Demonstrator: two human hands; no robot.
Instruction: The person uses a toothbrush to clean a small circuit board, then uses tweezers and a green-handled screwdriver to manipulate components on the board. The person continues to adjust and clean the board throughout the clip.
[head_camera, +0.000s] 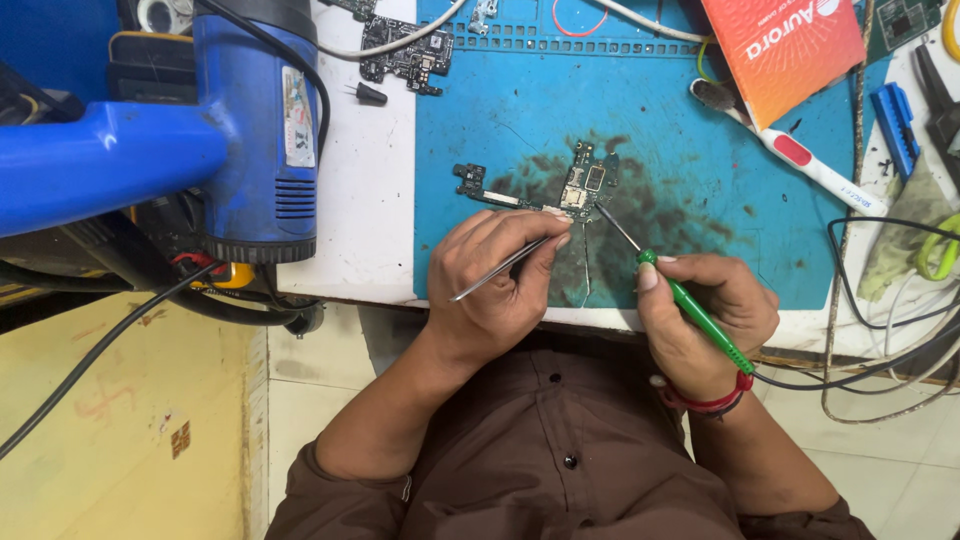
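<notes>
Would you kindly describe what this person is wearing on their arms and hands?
Both hands are bare, without gloves. The left hand has a dark brown shirt sleeve pushed up near the elbow. The right hand wears a red thread band at the wrist, with a matching sleeve.

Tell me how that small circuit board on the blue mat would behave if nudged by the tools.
The circuit board looks thin and light, so it would probably slide on the blue mat unless pinned. Its narrow, irregular shape suggests it could flex or crack. The left hand presses tweezers at its edge, likely steadying it.
</notes>
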